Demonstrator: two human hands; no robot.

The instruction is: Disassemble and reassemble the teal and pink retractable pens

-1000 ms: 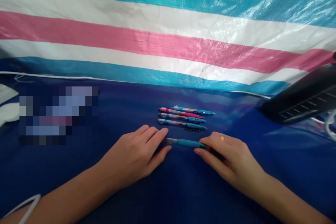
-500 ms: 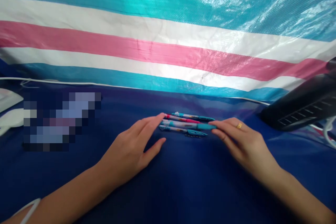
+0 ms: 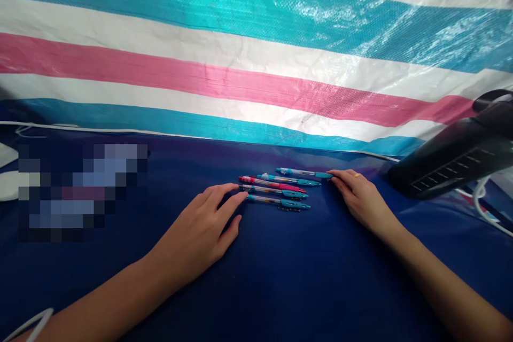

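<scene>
Several slim retractable pens with clear barrels and teal grips lie side by side on the dark blue sheet (image 3: 280, 256), and one among them is red (image 3: 272, 184). The farthest pen, a teal one (image 3: 304, 172), sits slightly right of the others, and my right hand (image 3: 358, 196) rests with open fingers at its tip. My left hand (image 3: 196, 227) lies flat and open, its fingertips beside the left ends of the nearer pens (image 3: 276, 201). Neither hand has a pen closed in it.
A dark plastic device (image 3: 452, 160) stands at the right, with a white cable (image 3: 481, 208) beside it. A striped teal, white and pink tarp (image 3: 240, 80) rises behind the sheet. A pixelated patch (image 3: 80, 192) covers part of the left side.
The loose pen in front of the row has moved to the far side of it. My right hand has slid back from the pens to that pen's tip, and the view has tilted slightly.
</scene>
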